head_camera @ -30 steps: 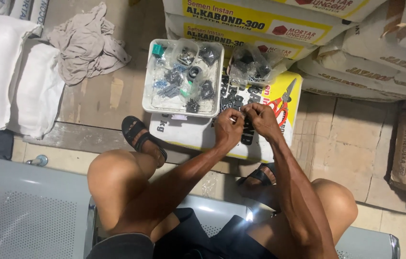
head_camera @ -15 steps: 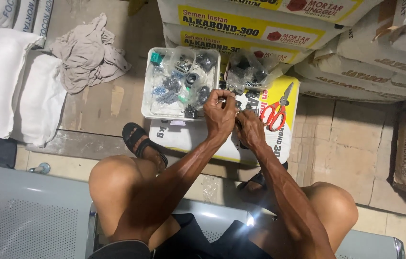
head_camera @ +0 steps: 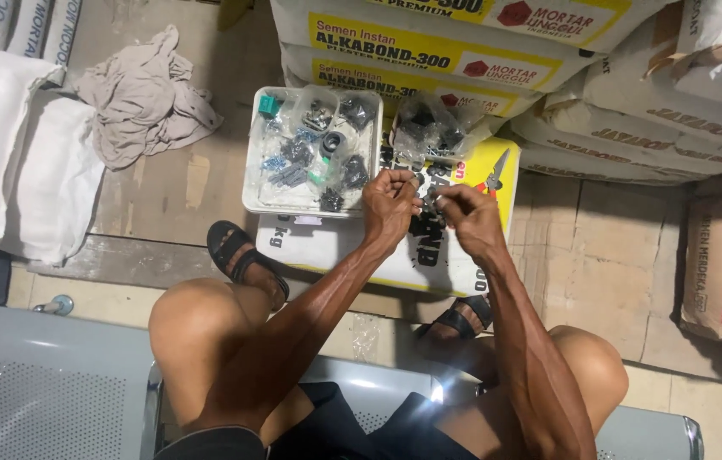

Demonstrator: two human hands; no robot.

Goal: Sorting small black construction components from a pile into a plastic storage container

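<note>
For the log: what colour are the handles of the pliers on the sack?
Red, in the head view: pliers on the yellow sack.

hands (head_camera: 433,204) pinching small part, white tray (head_camera: 252,183) (bagged hardware) beside

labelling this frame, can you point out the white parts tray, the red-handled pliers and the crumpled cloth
white parts tray (head_camera: 249,183), head view, on its bare left wall
red-handled pliers (head_camera: 492,181), head view, on the red handles
crumpled cloth (head_camera: 143,98), head view, on the middle of the heap

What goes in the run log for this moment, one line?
left hand: pinching small part | right hand: pinching same part | white tray: bagged hardware, beside hands | pliers: untouched
</note>
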